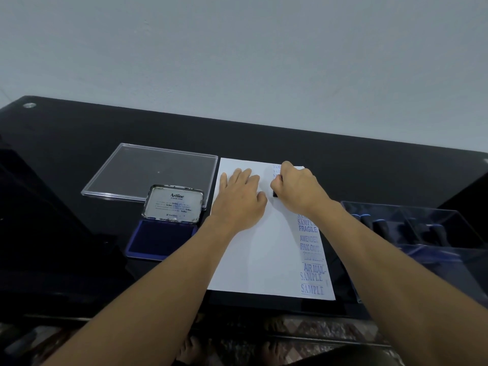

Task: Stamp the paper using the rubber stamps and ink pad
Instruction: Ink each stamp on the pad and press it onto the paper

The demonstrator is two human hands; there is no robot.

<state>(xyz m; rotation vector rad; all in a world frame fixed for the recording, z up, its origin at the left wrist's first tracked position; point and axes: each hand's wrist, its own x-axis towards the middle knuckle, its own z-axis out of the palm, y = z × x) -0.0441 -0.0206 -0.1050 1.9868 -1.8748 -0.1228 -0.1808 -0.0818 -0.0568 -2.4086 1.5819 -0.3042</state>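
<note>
closed around a small dark stamp (274, 193), the right hand (297, 190) presses it down on the paper (250, 249), near the far right part of the sheet; only a little corner of the stamp shows under the fist, so its shape is hard to tell. the left hand (241, 196) lies flat with fingers spread on the paper, just beside the right hand, holding nothing and only keeping the sheet in place. the paper lies on the black table (343, 146), and a column of blue prints runs down its right edge. the ink pad (161, 240) stands open to the left of the paper, its lid raised. a clear tray (433, 233) to the right seems to hold more stamps, but they are dim. i judge the stamp is light and stiff, best taken by its upper handle and pushed straight down, because a tilted stamp gives a weak print. the paper is thin and can slide easily on the smooth table, so the flat hand is useful. a clear cover (150, 173) lies behind the pad.
</note>
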